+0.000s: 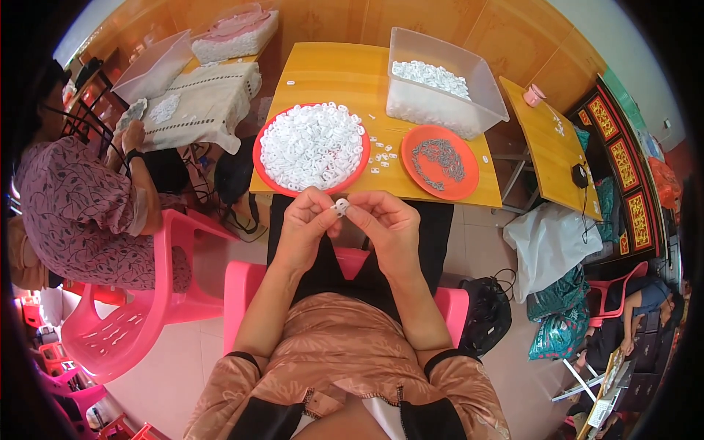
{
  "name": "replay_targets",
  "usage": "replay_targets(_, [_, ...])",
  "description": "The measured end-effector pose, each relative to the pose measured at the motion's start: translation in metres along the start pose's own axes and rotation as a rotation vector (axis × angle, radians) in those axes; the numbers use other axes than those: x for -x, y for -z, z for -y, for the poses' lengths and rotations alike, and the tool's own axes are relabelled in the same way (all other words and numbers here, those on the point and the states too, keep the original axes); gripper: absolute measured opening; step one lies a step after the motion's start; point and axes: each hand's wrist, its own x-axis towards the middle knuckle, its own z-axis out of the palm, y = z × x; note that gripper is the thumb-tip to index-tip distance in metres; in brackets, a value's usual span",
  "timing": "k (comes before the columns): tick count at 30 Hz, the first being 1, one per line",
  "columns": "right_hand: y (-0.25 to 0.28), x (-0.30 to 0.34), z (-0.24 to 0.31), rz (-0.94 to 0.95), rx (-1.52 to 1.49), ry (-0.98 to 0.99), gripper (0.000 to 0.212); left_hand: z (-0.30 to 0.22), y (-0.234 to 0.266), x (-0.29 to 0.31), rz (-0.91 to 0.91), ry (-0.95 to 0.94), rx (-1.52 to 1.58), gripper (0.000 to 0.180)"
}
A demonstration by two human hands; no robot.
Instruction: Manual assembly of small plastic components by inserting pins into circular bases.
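Just off the table's near edge, my left hand (311, 218) and my right hand (385, 221) meet over my lap. Between their thumbs and fingertips they pinch a small white plastic piece with holes (341, 207). A red round tray (258, 163) heaped with similar white plastic pieces (314, 147) stands just beyond my left hand. Beyond my right hand lies an orange-red plate (460, 186) bearing a tangle of small grey metal parts (438, 163). Several loose white pieces (382, 157) are scattered between tray and plate.
A clear plastic bin (447, 117) of white pieces stands at the table's (337, 70) back right. On the left, a person (92, 213) works at a cloth-covered table (198, 110). A pink chair (165, 293) and a black bag (485, 312) flank me; another table (546, 143) stands right.
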Motion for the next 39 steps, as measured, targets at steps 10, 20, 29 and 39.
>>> replay_targets(10, [-0.007, 0.002, 0.007, 0.032, -0.115, -0.083, 0.021, -0.005, 0.008, -0.005, 0.256, -0.139, -0.11, 0.033])
replay_targets(20, [-0.006, 0.001, 0.007, 0.004, -0.148, -0.111, 0.019, 0.0, -0.007, -0.002, 0.116, -0.366, -0.248, 0.029])
replay_targets(29, [-0.003, -0.002, 0.004, 0.206, 0.041, -0.179, 0.021, 0.007, -0.013, 0.0, 0.039, -0.273, -0.093, 0.028])
replay_targets(39, [0.001, -0.001, 0.007, 0.199, -0.119, -0.277, 0.018, -0.002, -0.011, 0.0, 0.1, -0.29, -0.204, 0.031])
